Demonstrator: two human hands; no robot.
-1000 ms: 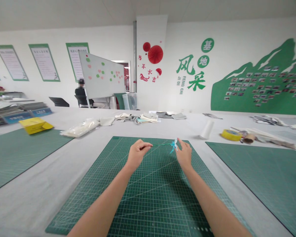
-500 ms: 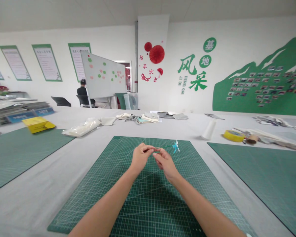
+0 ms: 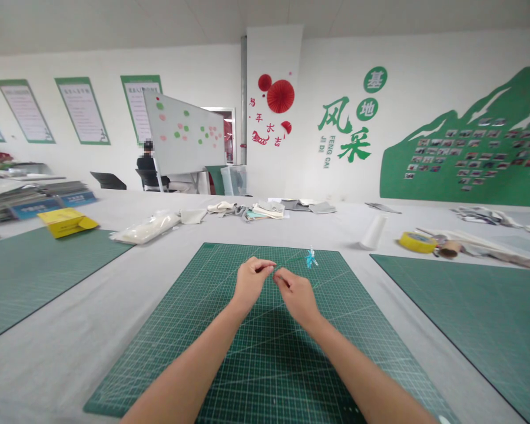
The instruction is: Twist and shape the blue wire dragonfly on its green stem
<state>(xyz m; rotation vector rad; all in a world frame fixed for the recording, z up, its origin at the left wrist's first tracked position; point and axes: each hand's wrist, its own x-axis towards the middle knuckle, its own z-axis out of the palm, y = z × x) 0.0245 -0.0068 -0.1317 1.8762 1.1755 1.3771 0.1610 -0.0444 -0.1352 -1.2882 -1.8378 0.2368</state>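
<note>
Over the green cutting mat point(image 3: 172, 330), my left hand point(image 3: 249, 284) is closed in a pinch at the near end of a thin stem. A small light-blue and white artificial flower point(image 3: 311, 258) hangs at the stem's far right end. Close beside it my right hand point(image 3: 298, 294) is also pinched, its fingertips almost touching those of the left. What lies between the right fingertips is too small to make out. The stem is thin and dark, hard to see against the mat.
More cutting mats lie left point(image 3: 48, 277) and right point(image 3: 468, 300). Behind are a yellow box point(image 3: 68, 222), a plastic-wrapped pack point(image 3: 145, 228), fabric scraps point(image 3: 267, 210), a white roll point(image 3: 373, 233) and yellow tape point(image 3: 417, 242). A person point(image 3: 146, 162) sits by the whiteboard.
My right hand has turned, its fingers curling in and closing more. The flower has shifted slightly left and up and changed its tilt. My left hand has hardly moved.
</note>
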